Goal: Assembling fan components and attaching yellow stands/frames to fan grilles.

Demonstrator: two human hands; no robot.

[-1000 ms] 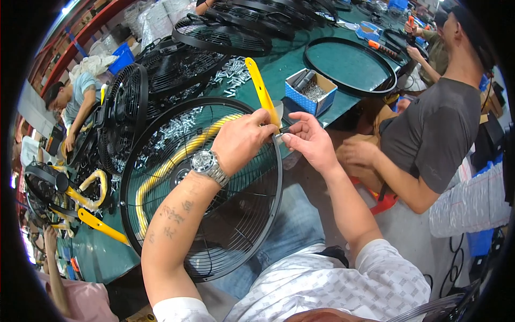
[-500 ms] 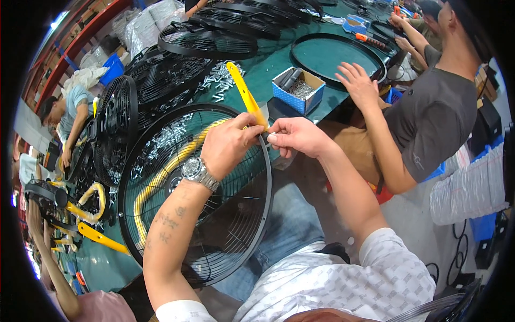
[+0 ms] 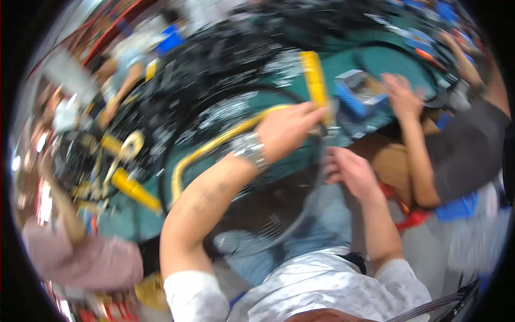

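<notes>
Motion blurs the whole view. My left hand point(image 3: 287, 131), with a metal watch at the wrist, is closed around the base of a yellow bar point(image 3: 315, 80) that rises beyond the fingers. It grips at the right rim of a round black fan guard point(image 3: 167, 155). A bent yellow tube point(image 3: 214, 140) crosses the guard's far side and runs behind this hand. My right hand point(image 3: 351, 172) is a little lower and to the right, beside the rim, its fingers curled together. Whatever they may hold is too blurred to make out.
A blue box point(image 3: 357, 96) of small parts stands on the green table point(image 3: 343, 53), right of the yellow bar. A co-worker's hand point(image 3: 402, 96) is close by it, near a black ring point(image 3: 383, 45). Black fan parts fill the far left. Another person in pink point(image 3: 86, 255) is at left.
The view has shifted, so things appear farther right. My right hand has come away from the yellow bar and dropped lower; my left hand keeps its grip.
</notes>
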